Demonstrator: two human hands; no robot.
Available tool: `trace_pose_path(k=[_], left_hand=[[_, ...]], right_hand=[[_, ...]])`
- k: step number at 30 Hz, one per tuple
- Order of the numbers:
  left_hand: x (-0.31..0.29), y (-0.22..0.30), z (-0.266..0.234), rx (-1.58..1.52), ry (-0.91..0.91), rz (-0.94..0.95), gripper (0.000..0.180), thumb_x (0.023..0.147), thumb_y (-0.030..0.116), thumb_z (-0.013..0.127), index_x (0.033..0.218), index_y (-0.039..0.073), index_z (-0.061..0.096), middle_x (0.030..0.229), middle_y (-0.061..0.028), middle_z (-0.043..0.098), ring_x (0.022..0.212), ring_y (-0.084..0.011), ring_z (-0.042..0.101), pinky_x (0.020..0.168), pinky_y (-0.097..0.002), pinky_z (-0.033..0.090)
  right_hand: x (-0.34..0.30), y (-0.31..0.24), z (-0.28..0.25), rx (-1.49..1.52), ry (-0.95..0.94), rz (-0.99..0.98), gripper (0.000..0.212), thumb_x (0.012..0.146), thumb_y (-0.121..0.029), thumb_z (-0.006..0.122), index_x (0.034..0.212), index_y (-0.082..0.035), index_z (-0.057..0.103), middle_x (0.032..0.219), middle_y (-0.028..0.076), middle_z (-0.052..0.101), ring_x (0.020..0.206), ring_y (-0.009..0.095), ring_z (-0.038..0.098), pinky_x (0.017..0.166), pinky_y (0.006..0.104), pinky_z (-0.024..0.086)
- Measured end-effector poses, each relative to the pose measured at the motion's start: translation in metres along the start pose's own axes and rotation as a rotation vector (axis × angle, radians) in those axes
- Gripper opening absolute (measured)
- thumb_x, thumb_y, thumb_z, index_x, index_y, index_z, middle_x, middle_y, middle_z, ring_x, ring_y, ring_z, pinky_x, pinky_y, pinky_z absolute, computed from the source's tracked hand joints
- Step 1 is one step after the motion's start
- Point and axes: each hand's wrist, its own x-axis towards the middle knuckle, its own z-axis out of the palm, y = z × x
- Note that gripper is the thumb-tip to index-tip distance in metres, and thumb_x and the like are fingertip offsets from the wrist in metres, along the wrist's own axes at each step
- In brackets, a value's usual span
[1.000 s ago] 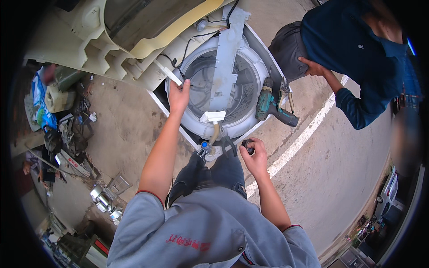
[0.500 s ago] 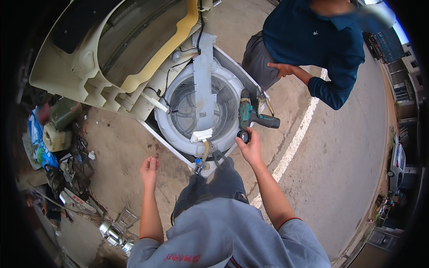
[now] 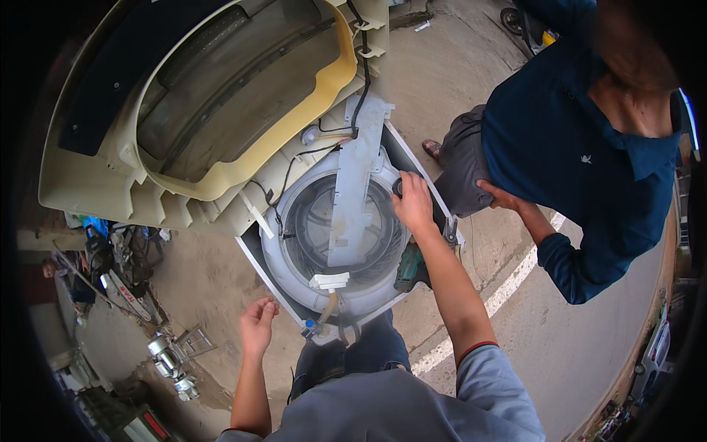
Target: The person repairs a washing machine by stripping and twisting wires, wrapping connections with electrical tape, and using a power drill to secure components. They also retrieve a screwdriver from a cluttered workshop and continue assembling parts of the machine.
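My right hand (image 3: 414,202) is over the right rim of an open top-loading washing machine's tub (image 3: 283,283), closed on a roll of black tape (image 3: 398,187). The roll is mostly hidden by the fingers. My left hand (image 3: 258,324) hangs in the air beside the machine's near left edge. Its fingers are curled together, and whatever they may hold is too small to make out. A grey metal plate (image 3: 352,199) lies across the tub opening. Under my right forearm, a green and black cordless drill (image 3: 409,267) rests on the machine's edge, partly covered.
The machine's cream top cover (image 3: 221,217) stands tilted up at the far left, with black wiring (image 3: 361,88) along it. Pliers (image 3: 451,232) sit at the right corner. A person in a dark blue shirt (image 3: 567,140) is close on the right. Scrap parts (image 3: 132,258) lie at left.
My right hand has moved away from me with the tape roll, from beside the drill to the tub's far right rim. My forearm now covers part of the drill. The view has shifted.
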Motion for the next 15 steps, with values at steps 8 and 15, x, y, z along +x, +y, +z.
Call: trace_pose_path(k=[8, 15], left_hand=[[0.007, 0.055, 0.093, -0.023, -0.123, 0.044, 0.022, 0.098, 0.007, 0.064, 0.118, -0.003, 0.064, 0.113, -0.01, 0.067, 0.096, -0.013, 0.065, 0.085, -0.0285, 0.054], [0.155, 0.167, 0.156, 0.336, -0.234, 0.481, 0.024, 0.093, 0.005, 0.065, 0.116, -0.002, 0.065, 0.127, -0.0144, 0.062, 0.097, -0.0203, 0.067, 0.082, -0.0309, 0.055]], right_hand=[[0.015, 0.01, 0.014, -0.058, -0.054, -0.006, 0.073, 0.08, -0.017, 0.077, 0.143, -0.003, 0.043, 0.142, 0.023, 0.044, 0.131, 0.042, 0.043, 0.11, 0.0466, 0.039], [0.032, -0.022, -0.004, 0.115, 0.086, -0.01, 0.053, 0.082, -0.015, 0.075, 0.129, 0.0, 0.057, 0.128, 0.022, 0.058, 0.116, 0.035, 0.058, 0.098, 0.0421, 0.049]])
